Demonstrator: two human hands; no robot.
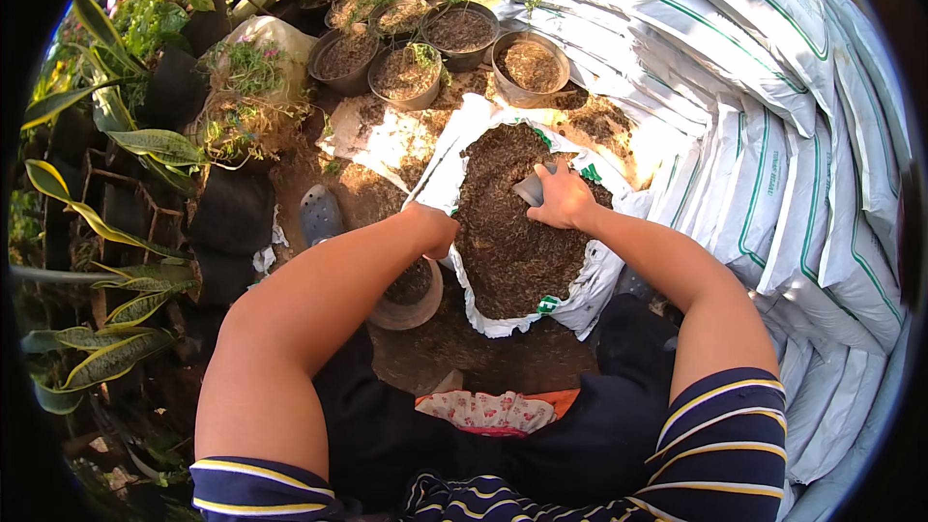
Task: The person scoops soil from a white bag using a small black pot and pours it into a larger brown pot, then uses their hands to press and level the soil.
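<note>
A white plastic sack [442, 172] with its mouth spread wide lies before me, filled with dark, fibrous potting soil [518, 261]. My left hand [431, 230] is closed on the left rim of the sack; its fingers are partly hidden. In my right hand [562, 197] is a grey scoop-like piece [531, 190], its edge against the soil in the upper right part of the sack. Below my left hand stands a round plant pot [415, 313] with soil inside, partly covered by the hand and the sack.
Stacked white sacks [761, 181] bearing green print rise along the right. Several pots with small plants [406, 76] stand beyond the sack. Snake plants [138, 297] and black grow bags [232, 214] line the left, near a grey clog [321, 214] on my foot.
</note>
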